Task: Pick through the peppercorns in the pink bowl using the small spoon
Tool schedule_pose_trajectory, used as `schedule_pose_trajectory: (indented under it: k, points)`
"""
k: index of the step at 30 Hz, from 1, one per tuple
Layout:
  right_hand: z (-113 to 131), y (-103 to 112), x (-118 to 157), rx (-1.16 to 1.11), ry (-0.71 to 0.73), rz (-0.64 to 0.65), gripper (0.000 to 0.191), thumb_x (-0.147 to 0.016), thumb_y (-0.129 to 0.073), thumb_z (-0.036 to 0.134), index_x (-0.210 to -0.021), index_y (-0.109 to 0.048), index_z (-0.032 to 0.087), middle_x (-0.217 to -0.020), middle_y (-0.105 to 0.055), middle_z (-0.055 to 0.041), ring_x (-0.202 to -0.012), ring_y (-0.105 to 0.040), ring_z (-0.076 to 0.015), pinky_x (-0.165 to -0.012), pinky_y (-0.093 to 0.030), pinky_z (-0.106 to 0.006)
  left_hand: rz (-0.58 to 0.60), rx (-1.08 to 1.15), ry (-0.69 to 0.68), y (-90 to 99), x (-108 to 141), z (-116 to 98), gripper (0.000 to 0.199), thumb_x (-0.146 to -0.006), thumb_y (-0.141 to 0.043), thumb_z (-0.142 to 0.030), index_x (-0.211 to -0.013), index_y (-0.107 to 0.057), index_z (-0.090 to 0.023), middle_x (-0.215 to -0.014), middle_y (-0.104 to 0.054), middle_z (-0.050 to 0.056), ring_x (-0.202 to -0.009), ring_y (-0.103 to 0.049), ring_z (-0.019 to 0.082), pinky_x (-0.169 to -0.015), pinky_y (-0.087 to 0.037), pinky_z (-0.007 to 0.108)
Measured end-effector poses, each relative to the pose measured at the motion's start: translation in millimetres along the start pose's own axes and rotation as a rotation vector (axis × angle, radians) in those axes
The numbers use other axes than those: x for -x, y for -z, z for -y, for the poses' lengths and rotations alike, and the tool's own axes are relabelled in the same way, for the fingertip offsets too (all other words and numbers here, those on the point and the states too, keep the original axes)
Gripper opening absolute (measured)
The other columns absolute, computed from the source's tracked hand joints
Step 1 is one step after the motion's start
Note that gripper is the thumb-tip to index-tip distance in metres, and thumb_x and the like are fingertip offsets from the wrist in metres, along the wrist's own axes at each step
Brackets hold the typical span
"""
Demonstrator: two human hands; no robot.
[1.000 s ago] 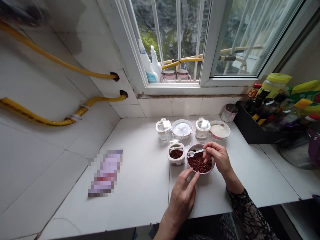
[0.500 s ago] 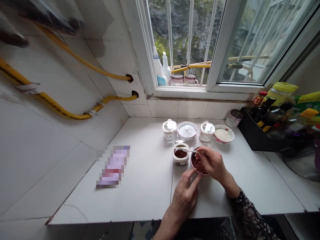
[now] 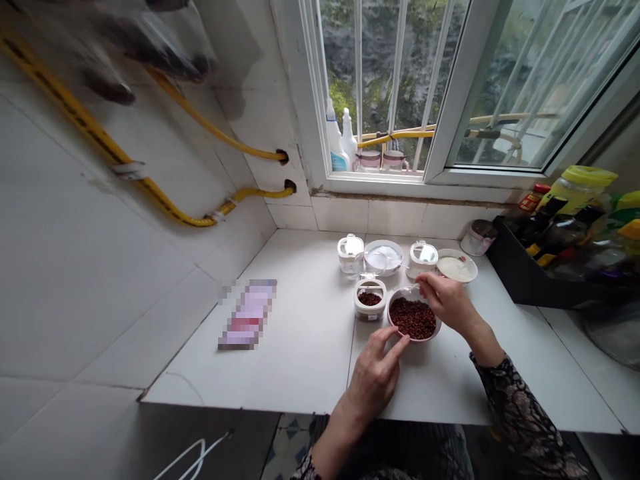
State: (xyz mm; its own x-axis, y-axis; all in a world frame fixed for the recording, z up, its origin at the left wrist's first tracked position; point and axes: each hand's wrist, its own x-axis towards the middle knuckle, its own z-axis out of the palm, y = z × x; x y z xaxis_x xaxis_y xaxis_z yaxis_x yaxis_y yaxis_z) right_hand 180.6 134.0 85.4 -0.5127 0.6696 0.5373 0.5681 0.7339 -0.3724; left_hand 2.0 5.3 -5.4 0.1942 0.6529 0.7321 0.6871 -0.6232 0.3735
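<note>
A bowl of dark red-brown grains (image 3: 413, 319) stands on the white counter. My left hand (image 3: 378, 370) holds its near left rim between thumb and fingers. Over the bowl's far right side, my right hand (image 3: 445, 299) pinches the handle of a small white spoon (image 3: 411, 288); the spoon's other end is hard to make out. Just left of the bowl, an open-lidded jar (image 3: 370, 300) holds the same grains. Behind stand two white-lidded jars (image 3: 351, 253) (image 3: 423, 259), a bowl of white granules (image 3: 383, 257) and a bowl of cream-coloured powder (image 3: 456, 267).
A black box (image 3: 520, 270) of bottles stands at the right, beside a dark-lidded jar (image 3: 479, 237). On the counter's left lies a blurred purple packet (image 3: 249, 315). Yellow pipes (image 3: 175, 212) run along the left wall, and a barred window is behind.
My right hand has moved with the spoon from near the jar's mouth to the bowl's far right side, uncovering the grains. My left hand stays at the rim. The camera view has shifted.
</note>
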Motion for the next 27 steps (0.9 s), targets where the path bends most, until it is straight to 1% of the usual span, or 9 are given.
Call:
schedule_pose_trajectory:
  k: [2,3,6,9,12,18,23,25,27]
  points:
    - [2,-10,2,0.103,0.063,0.027,0.021,-0.096,-0.046,0.015,-0.094,-0.066,0.018,-0.078,-0.073,-0.009,-0.068,-0.067,-0.0196,-0.064,-0.048,-0.029,-0.004,-0.008,-0.005,0.0,0,0,0.056,-0.086,-0.043,0.003,-0.136,-0.054,-0.019,-0.125,-0.056,0.014,-0.121,-0.055,0.023,-0.099,-0.056,0.039]
    - [3,-16,4,0.113,0.078,0.052,0.022,-0.096,-0.045,0.013,-0.096,-0.067,0.018,-0.084,-0.075,-0.0103,-0.072,-0.068,-0.02,-0.066,-0.049,-0.029,-0.006,-0.009,-0.006,-0.1,0,0,0.055,-0.086,-0.043,0.003,-0.135,-0.054,-0.019,-0.125,-0.055,0.014,-0.121,-0.055,0.022,-0.099,-0.056,0.039]
    - [5,-29,8,0.032,0.1,0.079,0.02,-0.097,-0.047,0.015,-0.095,-0.067,0.019,-0.086,-0.075,-0.0088,-0.075,-0.069,-0.0196,-0.07,-0.05,-0.029,-0.007,-0.004,-0.004,-0.5,1,1,0.054,-0.087,-0.043,0.003,-0.136,-0.054,-0.02,-0.126,-0.055,0.014,-0.122,-0.054,0.022,-0.098,-0.056,0.037]
    - [3,-33,10,-0.101,0.018,0.008,0.019,-0.098,-0.049,0.019,-0.092,-0.067,0.02,-0.085,-0.074,-0.0073,-0.077,-0.069,-0.0193,-0.072,-0.051,-0.029,-0.003,0.005,0.006,-1.3,3,2,0.055,-0.088,-0.044,0.002,-0.137,-0.053,-0.022,-0.128,-0.054,0.013,-0.121,-0.055,0.022,-0.097,-0.057,0.038]
    - [-1,-31,11,-0.159,-0.051,-0.048,0.019,-0.097,-0.051,0.021,-0.086,-0.067,0.02,-0.078,-0.072,-0.0063,-0.073,-0.067,-0.0192,-0.069,-0.051,-0.03,0.005,0.014,0.019,-1.7,4,4,0.057,-0.089,-0.044,0.002,-0.139,-0.052,-0.024,-0.129,-0.054,0.012,-0.122,-0.055,0.023,-0.098,-0.056,0.04]
    - [2,-26,11,-0.377,-0.118,-0.02,0.021,-0.094,-0.055,0.027,-0.078,-0.066,0.019,-0.07,-0.069,-0.0036,-0.063,-0.062,-0.0162,-0.061,-0.048,-0.027,0.026,-0.001,0.029,-0.6,6,5,0.058,-0.089,-0.044,0.001,-0.14,-0.051,-0.026,-0.129,-0.055,0.012,-0.121,-0.056,0.023,-0.097,-0.057,0.039]
    - [1,-27,12,-0.481,-0.284,-0.133,0.022,-0.093,-0.055,0.033,-0.079,-0.065,0.02,-0.054,-0.059,0.0012,-0.05,-0.055,-0.0145,-0.053,-0.045,-0.027,0.036,-0.018,0.03,1.1,6,4,0.057,-0.089,-0.045,0.001,-0.14,-0.051,-0.025,-0.128,-0.055,0.012,-0.121,-0.057,0.023,-0.097,-0.057,0.039]
    - [0,-28,12,-0.534,-0.335,-0.154,0.021,-0.092,-0.055,0.035,-0.081,-0.064,0.02,-0.051,-0.056,0.0026,-0.046,-0.053,-0.0141,-0.05,-0.044,-0.027,0.043,-0.022,0.023,2.2,6,4,0.057,-0.089,-0.045,0.001,-0.139,-0.052,-0.024,-0.128,-0.055,0.012,-0.121,-0.058,0.023,-0.096,-0.057,0.038]
    - [1,-30,13,-0.565,-0.354,-0.149,0.019,-0.091,-0.056,0.035,-0.082,-0.064,0.02,-0.05,-0.055,0.0033,-0.044,-0.052,-0.0138,-0.048,-0.043,-0.026,0.046,-0.025,0.017,3.3,5,4,0.056,-0.09,-0.045,0.001,-0.14,-0.051,-0.024,-0.128,-0.055,0.012,-0.12,-0.058,0.023,-0.096,-0.057,0.037]
